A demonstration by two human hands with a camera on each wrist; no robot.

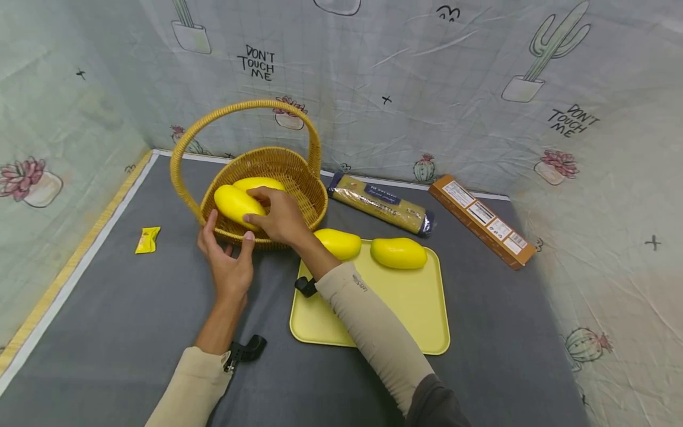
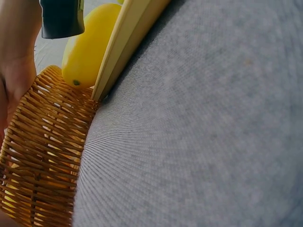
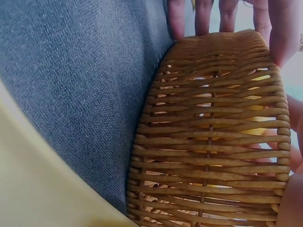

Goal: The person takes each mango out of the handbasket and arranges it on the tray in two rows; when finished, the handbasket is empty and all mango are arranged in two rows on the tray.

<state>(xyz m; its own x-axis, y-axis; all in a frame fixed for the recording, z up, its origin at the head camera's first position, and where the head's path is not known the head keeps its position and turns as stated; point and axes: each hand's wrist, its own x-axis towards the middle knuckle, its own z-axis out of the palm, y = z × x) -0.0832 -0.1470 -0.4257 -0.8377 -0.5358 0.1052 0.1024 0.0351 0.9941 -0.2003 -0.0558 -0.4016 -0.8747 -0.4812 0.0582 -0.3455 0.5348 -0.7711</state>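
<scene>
My right hand (image 1: 283, 218) grips a yellow mango (image 1: 235, 201) inside the wicker basket (image 1: 259, 158), thumb on its near side and fingers over the top. A second mango (image 1: 267, 182) lies behind it in the basket, partly covered. My left hand (image 1: 229, 261) rests against the basket's near side, fingers extended and spread along the rim. The right wrist view shows fingertips (image 3: 202, 23) touching the outer wicker wall (image 3: 208, 132). On the yellow tray (image 1: 395, 317), right of the basket, lie a mango (image 1: 399, 253) and another mango (image 1: 340, 244) partly behind my right arm.
A pasta packet (image 1: 379, 204) lies behind the tray. To its right is an orange-brown box (image 1: 480, 220). A small yellow wrapped packet (image 1: 147, 239) lies left of the basket. The basket's tall handle (image 1: 251, 105) arches over it. Printed cloth (image 1: 384, 77) hangs behind the table.
</scene>
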